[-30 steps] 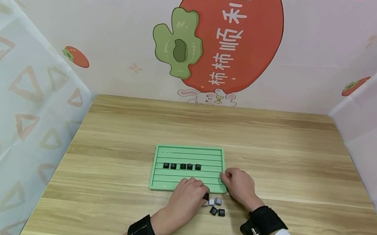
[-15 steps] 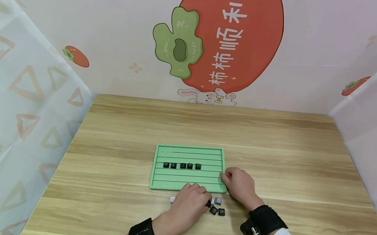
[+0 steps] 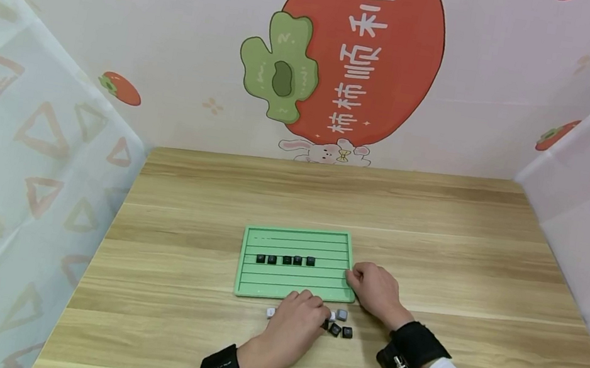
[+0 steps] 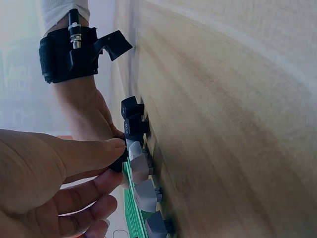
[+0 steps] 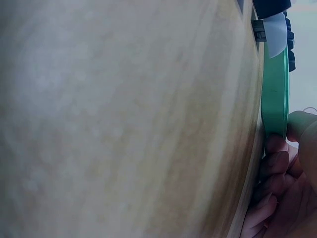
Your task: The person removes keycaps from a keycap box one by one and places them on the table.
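Note:
My left hand is low over the table in front of the green tray. Between its thumb and index fingertip it pinches a black keycap. Loose keycaps lie around those fingertips: a grey one, black ones and pale ones. Five-sided detail aside, several black keycaps form a row across the ridged tray. At the tray's right edge my right hand grips the rim, thumb on top and curled fingers against the side and below.
A white keycap lies left of my left hand, below the tray's front edge. The wooden table meets a printed wall panel at the back. White sheets border both sides.
My left hand has drawn slightly back toward me with the black keycap, and the white keycap on its left has come into view. My right hand stays on the tray's edge.

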Demonstrator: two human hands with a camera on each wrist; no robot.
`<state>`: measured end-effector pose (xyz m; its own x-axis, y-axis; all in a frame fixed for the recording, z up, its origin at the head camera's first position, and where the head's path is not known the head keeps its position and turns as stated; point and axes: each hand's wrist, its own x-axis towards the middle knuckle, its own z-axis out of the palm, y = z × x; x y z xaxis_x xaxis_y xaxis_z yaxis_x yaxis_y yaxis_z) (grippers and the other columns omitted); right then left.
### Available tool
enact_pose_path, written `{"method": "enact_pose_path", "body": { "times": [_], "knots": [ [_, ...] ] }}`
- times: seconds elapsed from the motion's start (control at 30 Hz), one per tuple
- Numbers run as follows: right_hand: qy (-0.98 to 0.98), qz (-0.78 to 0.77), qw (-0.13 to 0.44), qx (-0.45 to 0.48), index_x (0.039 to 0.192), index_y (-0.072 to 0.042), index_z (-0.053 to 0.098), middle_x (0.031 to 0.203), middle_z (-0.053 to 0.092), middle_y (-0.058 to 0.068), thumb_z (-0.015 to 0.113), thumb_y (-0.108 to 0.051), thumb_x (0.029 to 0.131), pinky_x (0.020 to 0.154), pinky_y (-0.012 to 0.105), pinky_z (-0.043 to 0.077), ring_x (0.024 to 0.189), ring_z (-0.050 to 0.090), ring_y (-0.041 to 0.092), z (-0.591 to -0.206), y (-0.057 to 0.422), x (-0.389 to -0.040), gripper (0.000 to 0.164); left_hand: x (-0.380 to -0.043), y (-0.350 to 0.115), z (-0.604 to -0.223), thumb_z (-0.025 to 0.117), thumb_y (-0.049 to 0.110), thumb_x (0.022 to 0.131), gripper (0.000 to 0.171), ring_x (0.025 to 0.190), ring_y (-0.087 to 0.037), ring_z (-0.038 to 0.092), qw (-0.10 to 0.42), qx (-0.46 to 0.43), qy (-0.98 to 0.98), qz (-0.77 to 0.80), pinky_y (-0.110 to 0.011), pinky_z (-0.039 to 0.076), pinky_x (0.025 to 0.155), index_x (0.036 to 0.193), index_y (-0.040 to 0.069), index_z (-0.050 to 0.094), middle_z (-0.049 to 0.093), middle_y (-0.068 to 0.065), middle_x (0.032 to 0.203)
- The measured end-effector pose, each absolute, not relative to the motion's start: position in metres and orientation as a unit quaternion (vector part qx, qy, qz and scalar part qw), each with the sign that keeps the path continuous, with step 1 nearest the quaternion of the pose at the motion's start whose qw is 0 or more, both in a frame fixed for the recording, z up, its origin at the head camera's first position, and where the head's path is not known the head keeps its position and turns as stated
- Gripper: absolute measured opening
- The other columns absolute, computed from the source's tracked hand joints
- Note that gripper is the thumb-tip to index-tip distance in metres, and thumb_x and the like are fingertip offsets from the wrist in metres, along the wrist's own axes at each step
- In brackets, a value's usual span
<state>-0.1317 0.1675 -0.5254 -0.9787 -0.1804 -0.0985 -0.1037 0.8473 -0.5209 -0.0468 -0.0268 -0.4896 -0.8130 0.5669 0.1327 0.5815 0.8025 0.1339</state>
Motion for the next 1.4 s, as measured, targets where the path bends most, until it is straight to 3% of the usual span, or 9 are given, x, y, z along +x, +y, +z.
{"method": "enact_pose_path", "body": {
  "times": [1.0,1.4],
  "knots": [
    [0.958,-0.269,0.069,-0.071,0.058,-0.018,0.039,0.054,0.033,-0.007,0.062,-0.027,0.098,0.050,0.024,0.021,0.049,0.035,0.011,-0.527,0.168,-0.132,0.047,-0.038,-0.023,-0.501,0.087,0.033,0.077,0.020,0.074,-0.010,0.057,0.076,-0.326,-0.941,-0.046,-0.023,0.041,0.066,0.091,0.021,0.078,0.070,0.007,0.082],
    [0.958,-0.269,0.066,-0.074,0.058,-0.018,0.039,0.054,0.033,-0.007,0.062,-0.026,0.098,0.050,0.024,0.022,0.049,0.035,0.011,-0.525,0.167,-0.130,0.047,-0.037,-0.022,-0.502,0.083,0.021,0.080,0.007,0.068,-0.011,0.054,0.080,-0.325,-0.941,-0.038,-0.022,0.035,0.057,0.087,0.021,0.080,0.072,0.006,0.076]
  ]
}}
